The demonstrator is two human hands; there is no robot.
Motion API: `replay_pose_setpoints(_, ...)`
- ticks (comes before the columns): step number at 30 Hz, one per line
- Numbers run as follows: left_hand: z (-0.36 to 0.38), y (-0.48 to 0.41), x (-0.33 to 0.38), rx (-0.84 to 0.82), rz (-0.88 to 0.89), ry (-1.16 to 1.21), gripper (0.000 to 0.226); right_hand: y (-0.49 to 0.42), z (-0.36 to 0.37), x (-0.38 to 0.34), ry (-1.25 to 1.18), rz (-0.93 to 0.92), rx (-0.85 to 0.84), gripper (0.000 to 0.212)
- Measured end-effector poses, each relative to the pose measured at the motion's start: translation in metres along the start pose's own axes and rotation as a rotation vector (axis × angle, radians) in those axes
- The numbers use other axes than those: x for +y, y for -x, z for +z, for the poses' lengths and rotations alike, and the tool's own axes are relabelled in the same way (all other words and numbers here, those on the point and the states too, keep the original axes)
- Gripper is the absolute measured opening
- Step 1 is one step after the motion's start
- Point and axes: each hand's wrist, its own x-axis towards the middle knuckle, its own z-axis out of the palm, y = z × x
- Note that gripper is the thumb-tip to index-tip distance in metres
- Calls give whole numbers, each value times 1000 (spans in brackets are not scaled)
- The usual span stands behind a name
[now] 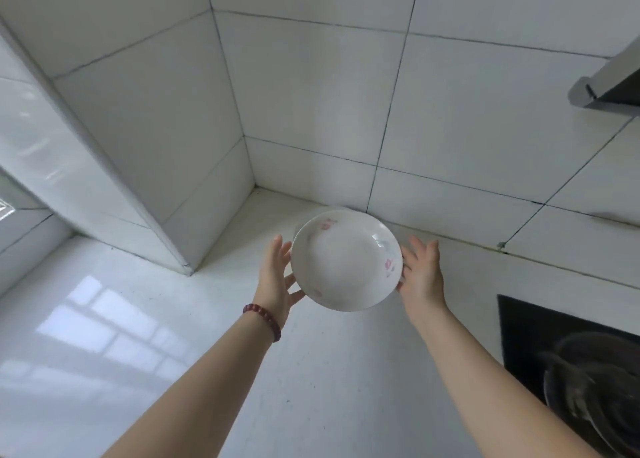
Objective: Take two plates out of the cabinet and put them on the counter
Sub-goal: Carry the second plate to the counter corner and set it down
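Both arms reach forward over the white counter (329, 371) toward the tiled corner. Between the two hands there is a white plate (346, 260) with small pink flower marks near its rim. A second rim shows just behind its upper edge, so there may be two plates stacked, but I cannot tell this for sure.

The left hand (277, 281) is at the left edge of the plate. Its fingers are straight and spread, the palm faces the plate, and the thumb goes under the lower left rim. The right hand (420, 277) is at the right edge, also wide open with straight fingers; only its thumb side seems to touch the rim. Neither hand closes around the plate. If the plate already rests on the counter or is a little above it, I cannot tell.

On the left wrist there is a bracelet of dark red beads (263, 320). The wall (311, 94) behind is covered with big white tiles and makes a corner behind the plate. At the right, a black stove top (526, 333) is set into the counter, and on it stands a pot with a glass lid (595, 392), blurred. In the top right corner the edge of a range hood (609, 90) shows.
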Motion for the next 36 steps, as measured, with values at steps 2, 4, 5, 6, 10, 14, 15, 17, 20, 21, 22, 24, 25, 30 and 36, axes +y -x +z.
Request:
replay_pose_setpoints(2,2,-16,3,-14,-4,-32,58,-12,4,1,17,-5,28,58)
replay_pose_setpoints(4,2,-31,6,-8,-14,-63,57,-25,7,2,47,-3,56,58)
replay_pose_setpoints(5,2,-39,7,-10,-22,-74,57,-31,8,4,62,-2,64,59)
replay_pose_setpoints(6,3,-46,8,-16,-33,-82,58,-38,9,6,78,2,71,59)
replay_pose_setpoints(10,6,-71,7,-23,-62,-123,64,-58,14,13,132,25,89,58)
replay_pose_setpoints(14,5,-89,8,-39,-78,-178,69,-77,16,20,175,37,92,58)
replay_pose_setpoints(15,5,-93,9,-45,-80,-188,69,-80,16,22,181,39,88,58)
replay_pose_setpoints(17,4,-99,9,-51,-84,-202,68,-87,16,24,194,46,81,58)
replay_pose_setpoints(20,6,-108,9,-54,-87,-211,67,-95,19,28,205,57,72,58)
replay_pose_setpoints(21,6,-109,9,-50,-87,-209,67,-97,20,29,205,60,71,58)
replay_pose_setpoints(22,7,-111,8,-48,-86,-207,67,-99,22,30,207,62,70,59)
replay_pose_setpoints(24,7,-116,7,-41,-88,-205,68,-104,23,31,212,66,73,60)
replay_pose_setpoints(25,7,-117,6,-41,-88,-207,69,-106,24,33,215,67,75,60)
replay_pose_setpoints(30,11,-124,1,-73,-51,-252,69,-113,27,41,236,69,66,61)
replay_pose_setpoints(36,10,-128,-5,-77,-20,-267,75,-119,32,46,240,63,50,61)
